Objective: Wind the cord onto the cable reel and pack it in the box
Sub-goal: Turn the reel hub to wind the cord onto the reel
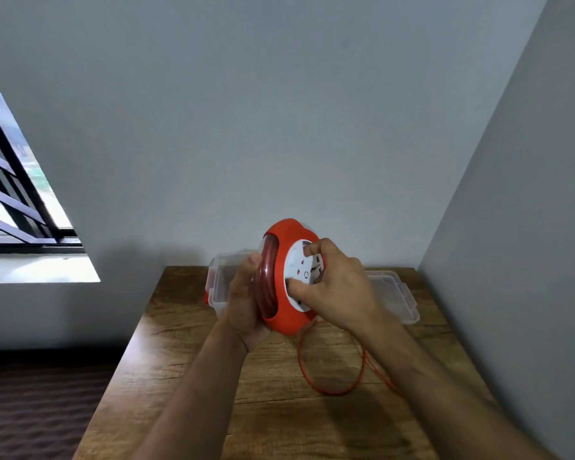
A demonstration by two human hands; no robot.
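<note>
A red cable reel (281, 240) with a white socket face (300, 270) is held upright above the wooden table (213, 376). My left hand (243, 300) grips its left side from behind, where wound red cord shows in the groove. My right hand (336, 287) is on the white face, fingers closed around its hub. A loop of loose red cord (301, 363) hangs from the reel's bottom onto the table and runs under my right forearm. The clear plastic box (218, 277) stands behind the reel at the table's far left.
The box's clear lid (395, 293) lies flat at the far right of the table. Grey walls close in behind and on the right. A window (10, 194) is at the left, and dark floor lies beyond the table's left edge.
</note>
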